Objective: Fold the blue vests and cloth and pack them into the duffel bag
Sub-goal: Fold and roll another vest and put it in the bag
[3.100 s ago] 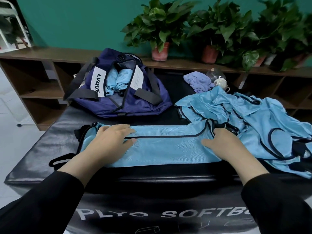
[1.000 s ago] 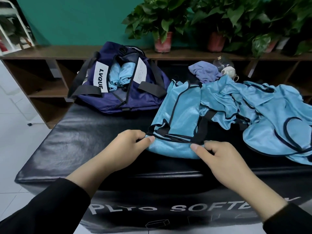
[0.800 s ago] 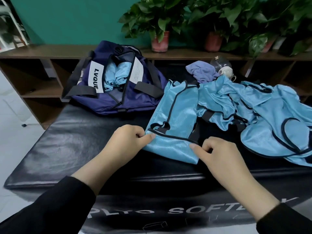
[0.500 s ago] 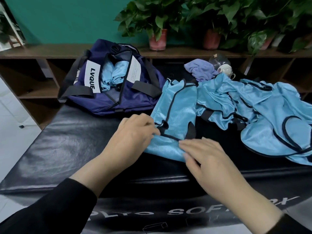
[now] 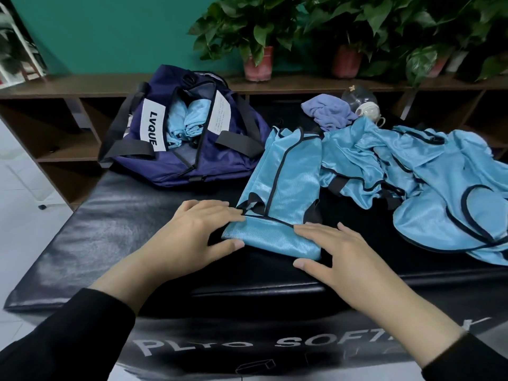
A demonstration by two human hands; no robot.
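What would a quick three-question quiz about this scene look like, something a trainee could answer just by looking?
1. True or false: the duffel bag is zipped shut.
2. Which item lies beyond the pile of unfolded vests, near the shelf? A) a purple cloth B) a red towel C) a shoe
3. Fill in: the left hand and right hand press on the near, folded-over end of a narrow blue ____.

Key
1. False: it is open, with rolled blue vests showing inside.
2. A: the purple cloth sits crumpled there.
3. Vest: the folded vest lies on the black mat.
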